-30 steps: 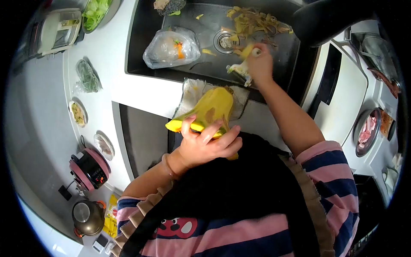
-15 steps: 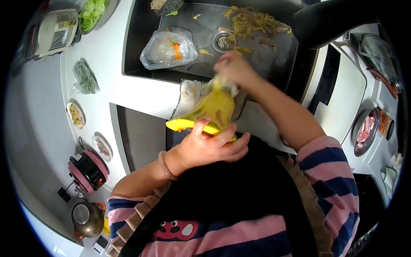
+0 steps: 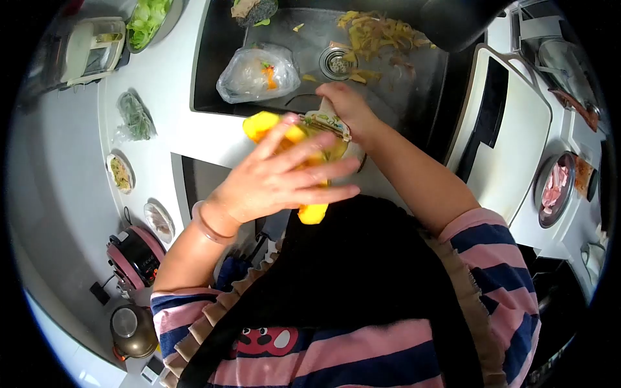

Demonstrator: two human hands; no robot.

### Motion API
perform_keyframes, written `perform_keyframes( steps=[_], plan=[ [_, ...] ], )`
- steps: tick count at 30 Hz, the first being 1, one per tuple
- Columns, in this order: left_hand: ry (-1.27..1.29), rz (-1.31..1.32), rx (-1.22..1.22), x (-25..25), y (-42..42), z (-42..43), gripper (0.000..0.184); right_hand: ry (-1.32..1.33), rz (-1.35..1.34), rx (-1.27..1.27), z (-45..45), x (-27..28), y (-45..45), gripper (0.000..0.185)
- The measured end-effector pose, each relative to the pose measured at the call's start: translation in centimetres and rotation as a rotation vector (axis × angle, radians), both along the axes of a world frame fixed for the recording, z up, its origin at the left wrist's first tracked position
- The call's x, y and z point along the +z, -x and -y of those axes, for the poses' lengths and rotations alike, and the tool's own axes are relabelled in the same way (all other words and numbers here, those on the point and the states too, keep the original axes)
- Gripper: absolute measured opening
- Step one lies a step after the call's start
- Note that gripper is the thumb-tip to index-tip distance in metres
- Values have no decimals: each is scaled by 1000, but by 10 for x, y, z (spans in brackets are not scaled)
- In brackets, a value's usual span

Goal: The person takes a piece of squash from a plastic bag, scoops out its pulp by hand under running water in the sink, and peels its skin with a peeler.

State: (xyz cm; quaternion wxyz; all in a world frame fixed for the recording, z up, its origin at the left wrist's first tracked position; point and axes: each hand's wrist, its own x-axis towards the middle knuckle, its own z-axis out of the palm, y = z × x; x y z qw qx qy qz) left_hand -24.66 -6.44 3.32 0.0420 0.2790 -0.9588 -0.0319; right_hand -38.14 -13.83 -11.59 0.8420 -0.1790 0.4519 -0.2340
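My left hand (image 3: 275,169) is laid over a piece of pumpkin (image 3: 313,213) with bright yellow-orange flesh, its fingers spread across it and slightly blurred. Much of the pumpkin is hidden behind those fingers. In my right hand (image 3: 352,111) is a peeler (image 3: 326,119) with a pale handle and a wide, patterned head. The peeler's head is close to the pumpkin's far side; whether they touch I cannot tell. Both hands are over the front edge of the dark sink (image 3: 259,16).
Yellowish peelings (image 3: 381,32) lie in the sink beside the drain (image 3: 337,63). A clear plastic bag (image 3: 257,74) with orange scraps sits left of them. Along the left counter are lettuce (image 3: 147,22), a bagged green vegetable (image 3: 134,116) and a rice cooker (image 3: 136,257). Meat (image 3: 554,187) is on a plate at right.
The pumpkin has been turned, so its cut yellow flesh shows more than its skin. My left hand has shifted over it. My right hand has slowed, and the peeler now shows clearly.
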Motion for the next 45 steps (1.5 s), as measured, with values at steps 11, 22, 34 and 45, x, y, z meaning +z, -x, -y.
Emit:
perform_keyframes(
  steps=[11, 22, 34, 45],
  plan=[
    [-1591, -1391, 1359, 14, -16, -77, 66, 273, -206, -436, -41, -3, -16, 16],
    [-1532, -1794, 1387, -40, -15, -73, 68, 207, -76, -408, -43, 24, -13, 18],
    [-864, -1208, 1211, -32, 22, -94, 93, 106, -131, -712, -13, -12, -3, 16],
    [-938, -1091, 1217, -63, 4, -119, 106, 452, -591, -301, 18, -12, 15, 28]
  ],
)
